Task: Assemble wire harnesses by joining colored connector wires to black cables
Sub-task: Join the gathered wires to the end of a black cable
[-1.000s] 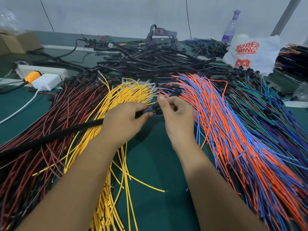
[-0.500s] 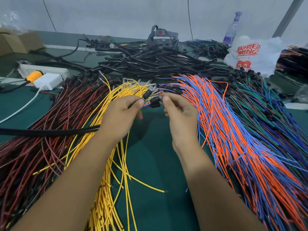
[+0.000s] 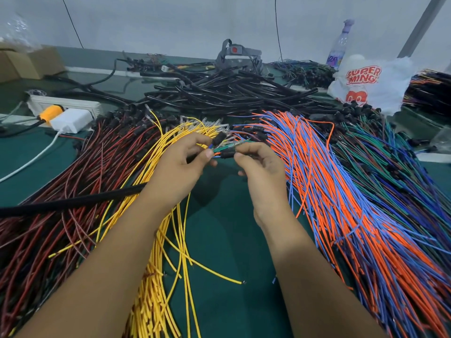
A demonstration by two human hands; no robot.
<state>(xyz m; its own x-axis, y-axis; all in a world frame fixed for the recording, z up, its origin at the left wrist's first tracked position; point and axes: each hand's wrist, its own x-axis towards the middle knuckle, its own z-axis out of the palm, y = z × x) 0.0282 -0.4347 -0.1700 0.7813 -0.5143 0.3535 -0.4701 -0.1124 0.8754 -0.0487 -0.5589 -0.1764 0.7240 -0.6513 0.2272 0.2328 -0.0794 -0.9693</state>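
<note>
Black plastic connector (image 3: 228, 153) sits right in the middle of the bench, pinched at its right end by the right hand (image 3: 262, 178), thumb and forefinger closed on it. Green and blue leads run out its left end into the left hand (image 3: 179, 168), whose curled fingers clamp the end of a black cable (image 3: 73, 203) that trails off to the left. Just left of the connector is a fan of yellow wires (image 3: 156, 240), then dark red wires (image 3: 63, 191) further out. Right of it, orange and blue wires (image 3: 341, 203). Behind it, a heap of black cables (image 3: 231, 93), with a white plastic bag (image 3: 373, 81) off to the far right.
</note>
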